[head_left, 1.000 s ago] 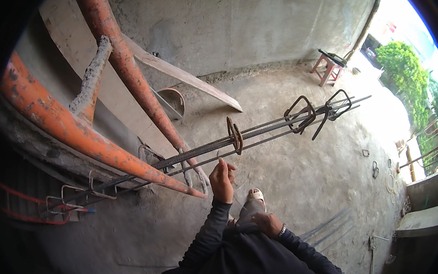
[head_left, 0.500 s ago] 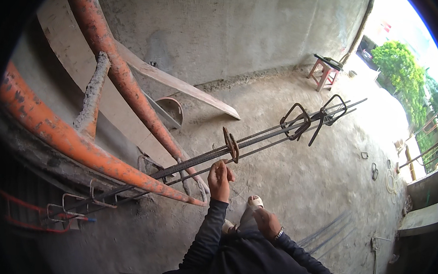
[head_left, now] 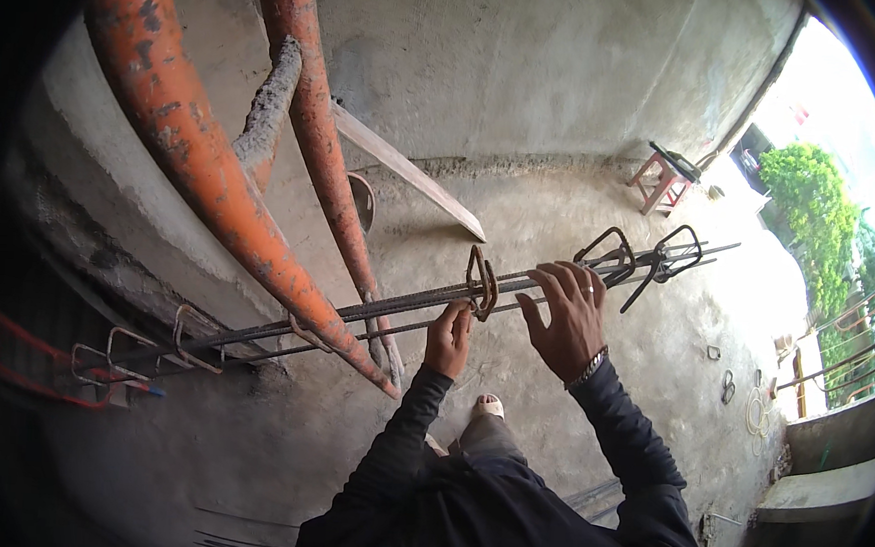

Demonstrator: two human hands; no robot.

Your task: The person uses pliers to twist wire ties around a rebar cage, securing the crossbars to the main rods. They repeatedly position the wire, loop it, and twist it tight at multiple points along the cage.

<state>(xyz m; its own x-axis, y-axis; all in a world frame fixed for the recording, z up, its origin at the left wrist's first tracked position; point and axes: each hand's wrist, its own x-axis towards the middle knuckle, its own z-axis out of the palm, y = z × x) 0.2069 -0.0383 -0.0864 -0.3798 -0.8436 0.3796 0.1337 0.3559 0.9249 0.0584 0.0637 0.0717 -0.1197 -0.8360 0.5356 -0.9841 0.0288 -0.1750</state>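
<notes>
A long bundle of ribbed steel rebars (head_left: 406,301) runs slantwise across the view, with bent-steel stirrups around it. My left hand (head_left: 447,342) is closed, its fingertips pinching the lower end of a rusty stirrup (head_left: 488,288) beside the lowest bar. Just to the right, my right hand (head_left: 566,327) has its fingers spread over the bars and holds nothing; whether its fingertips touch them is hard to tell. Farther right, dark stirrups (head_left: 675,254) hang bunched near the bundle's far end. More stirrups (head_left: 198,339) sit toward its left end.
Orange, paint-chipped steel tubes (head_left: 203,169) rise at left, close to the bars. A wooden plank (head_left: 409,169) leans behind them. A red stool (head_left: 660,184) stands by the back wall. Loose stirrups (head_left: 728,388) and a pale hose coil (head_left: 757,415) lie on the floor at right.
My right hand has come up from near my body to the bars, its fingers opening out. My left hand stays by the rusty stirrup. The view has shifted, with the tubes appearing steeper.
</notes>
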